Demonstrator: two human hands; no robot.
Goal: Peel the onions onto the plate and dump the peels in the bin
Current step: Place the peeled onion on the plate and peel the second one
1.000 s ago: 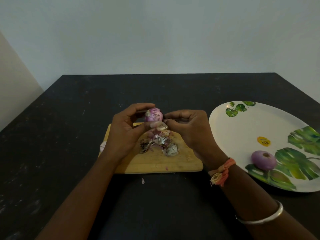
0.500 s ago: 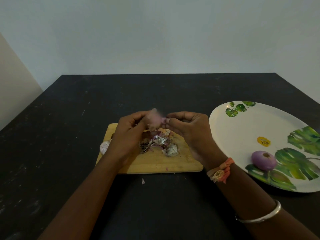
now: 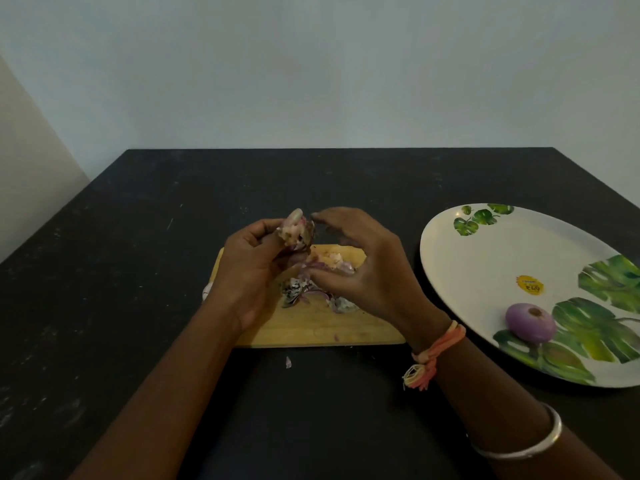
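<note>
Clamping a half-skinned onion (image 3: 294, 236) above the cutting board (image 3: 346, 327), the left grip (image 3: 256, 271) worked beside the right grip (image 3: 363, 271), whose fingers were apart and empty. One peeled onion (image 3: 530, 322) sat on the plate (image 3: 485, 271), and peels (image 3: 304, 289) lay unbinned on the board, so the task seemed roughly midway.

The table (image 3: 311, 188) lies open behind the board (image 3: 346, 327) and all down the left. Above the board's far half the left hand (image 3: 252, 271), gripping an onion (image 3: 294, 235), and the right hand (image 3: 367, 265) block the way; peels (image 3: 301, 292) lie under them. The plate (image 3: 485, 258) fills the right side, a peeled onion (image 3: 530, 322) on its near part. A gap of table runs between board and plate. One scrap (image 3: 288, 362) lies just before the board.
</note>
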